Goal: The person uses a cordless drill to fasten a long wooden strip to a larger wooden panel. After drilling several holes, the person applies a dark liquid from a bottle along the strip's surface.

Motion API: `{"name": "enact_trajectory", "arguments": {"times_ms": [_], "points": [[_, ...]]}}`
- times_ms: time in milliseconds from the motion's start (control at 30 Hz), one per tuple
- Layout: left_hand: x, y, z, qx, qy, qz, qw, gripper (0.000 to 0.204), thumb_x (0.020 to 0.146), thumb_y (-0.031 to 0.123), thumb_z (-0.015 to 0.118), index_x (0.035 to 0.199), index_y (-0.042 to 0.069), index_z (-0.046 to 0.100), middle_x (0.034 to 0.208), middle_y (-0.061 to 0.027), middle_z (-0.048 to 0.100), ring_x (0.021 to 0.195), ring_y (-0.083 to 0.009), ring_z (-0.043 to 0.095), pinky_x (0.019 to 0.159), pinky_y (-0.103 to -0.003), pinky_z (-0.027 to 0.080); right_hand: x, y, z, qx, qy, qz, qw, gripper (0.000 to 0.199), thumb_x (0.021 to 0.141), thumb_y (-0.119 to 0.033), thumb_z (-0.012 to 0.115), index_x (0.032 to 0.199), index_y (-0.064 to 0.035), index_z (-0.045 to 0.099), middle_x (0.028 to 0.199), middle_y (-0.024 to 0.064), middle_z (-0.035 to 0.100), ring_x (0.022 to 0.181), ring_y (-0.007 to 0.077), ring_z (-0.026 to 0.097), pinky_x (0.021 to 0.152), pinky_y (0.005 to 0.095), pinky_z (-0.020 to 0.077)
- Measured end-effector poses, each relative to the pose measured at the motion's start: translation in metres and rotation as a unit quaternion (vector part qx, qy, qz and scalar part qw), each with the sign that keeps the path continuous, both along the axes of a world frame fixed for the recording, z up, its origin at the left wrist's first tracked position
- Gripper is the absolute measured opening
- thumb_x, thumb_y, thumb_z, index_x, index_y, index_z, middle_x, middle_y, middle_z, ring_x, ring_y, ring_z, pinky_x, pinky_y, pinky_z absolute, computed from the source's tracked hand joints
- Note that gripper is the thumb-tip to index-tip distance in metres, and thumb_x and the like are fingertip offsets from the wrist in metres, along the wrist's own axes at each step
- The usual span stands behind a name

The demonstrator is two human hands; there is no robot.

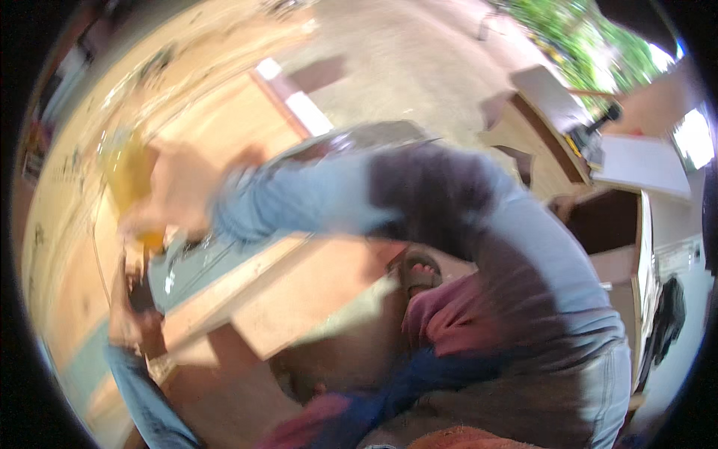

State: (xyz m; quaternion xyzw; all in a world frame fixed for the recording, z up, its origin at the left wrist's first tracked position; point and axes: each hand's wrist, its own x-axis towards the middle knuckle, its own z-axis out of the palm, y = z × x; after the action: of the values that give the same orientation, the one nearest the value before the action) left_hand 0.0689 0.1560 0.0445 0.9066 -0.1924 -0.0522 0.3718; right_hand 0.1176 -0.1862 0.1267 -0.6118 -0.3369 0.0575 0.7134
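Observation:
My right arm, in a light blue sleeve with dark patches, reaches across to the left. Its hand (176, 191), smeared by motion, is closed round a yellow bottle (126, 168) with an orange tip pointing down. Beneath the tip lies a blue-grey strip (198, 273) along a light wooden panel (254, 299). At the lower left my left hand (138, 318) rests by the near end of that strip, its fingers apart, one stretched toward the bottle's tip. It appears to hold nothing, though blur hides its finer detail.
A wooden board with a white edge (303, 105) lies beyond my right arm. Off to the right, a yellow-and-black tool (583, 142) sits among panels, near a white board (643, 165) and an open wooden box (606, 221). My sandalled foot (420, 271) is below.

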Motion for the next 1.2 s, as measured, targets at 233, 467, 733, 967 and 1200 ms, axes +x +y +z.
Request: {"name": "enact_trajectory", "arguments": {"times_ms": [233, 467, 733, 967, 1200], "points": [[-0.002, -0.01, 0.021, 0.152, -0.07, -0.031, 0.985, 0.113, 0.065, 0.031, 0.074, 0.158, -0.005, 0.022, 0.135, -0.0223, 0.052, 0.126, -0.0385, 0.052, 0.111, -0.044, 0.04, -0.012, -0.045, 0.022, 0.071, 0.068, -0.138, 0.986, 0.075, 0.07, -0.034, 0.091, 0.127, -0.0009, 0.056, 0.113, 0.018, 0.069, 0.107, 0.0307, 0.067, 0.098, 0.0382, 0.0532], [-0.003, -0.021, 0.014, 0.142, -0.075, -0.022, 0.987, 0.109, 0.069, 0.031, 0.069, 0.16, -0.003, 0.02, 0.14, -0.0271, 0.055, 0.131, -0.0422, 0.054, 0.111, -0.046, 0.041, 0.021, -0.26, 0.026, 0.318, 0.306, -0.239, 0.865, 0.048, 0.105, -0.035, 0.049, 0.139, -0.0013, 0.048, 0.134, 0.0202, 0.058, 0.126, 0.0355, 0.057, 0.117, 0.0592, 0.0363], [-0.005, -0.024, 0.025, 0.189, -0.067, -0.033, 0.979, 0.105, 0.072, 0.036, 0.068, 0.158, -0.005, 0.023, 0.139, -0.0278, 0.055, 0.129, -0.0441, 0.054, 0.109, -0.048, 0.042, -0.051, -0.426, -0.163, 0.537, 0.315, -0.397, 0.674, 0.083, 0.095, -0.073, 0.045, 0.137, -0.0017, 0.054, 0.137, 0.0188, 0.052, 0.118, 0.041, 0.05, 0.117, 0.0647, 0.0283], [-0.007, -0.027, 0.029, 0.226, -0.141, -0.073, 0.961, 0.085, 0.079, 0.035, 0.07, 0.146, -0.003, 0.033, 0.13, -0.0248, 0.059, 0.12, -0.0411, 0.057, 0.102, -0.047, 0.046, -0.051, -0.38, -0.268, 0.636, 0.3, -0.264, 0.66, 0.102, 0.089, -0.072, 0.061, 0.155, -0.0047, 0.023, 0.165, 0.0314, -0.004, 0.15, 0.0577, 0.0, 0.12, 0.0729, 0.0125], [0.009, 0.018, 0.008, 0.517, -0.445, -0.156, 0.715, 0.044, 0.096, 0.036, 0.07, 0.129, 0.007, 0.06, 0.122, -0.0115, 0.065, 0.111, -0.0205, 0.062, 0.092, -0.038, 0.054, -0.026, -0.425, -0.137, 0.524, 0.203, -0.259, 0.786, 0.111, 0.087, -0.074, 0.061, 0.158, -0.0009, 0.017, 0.164, 0.0335, 0.004, 0.149, 0.0597, 0.007, 0.111, 0.0791, 0.0256]]}}
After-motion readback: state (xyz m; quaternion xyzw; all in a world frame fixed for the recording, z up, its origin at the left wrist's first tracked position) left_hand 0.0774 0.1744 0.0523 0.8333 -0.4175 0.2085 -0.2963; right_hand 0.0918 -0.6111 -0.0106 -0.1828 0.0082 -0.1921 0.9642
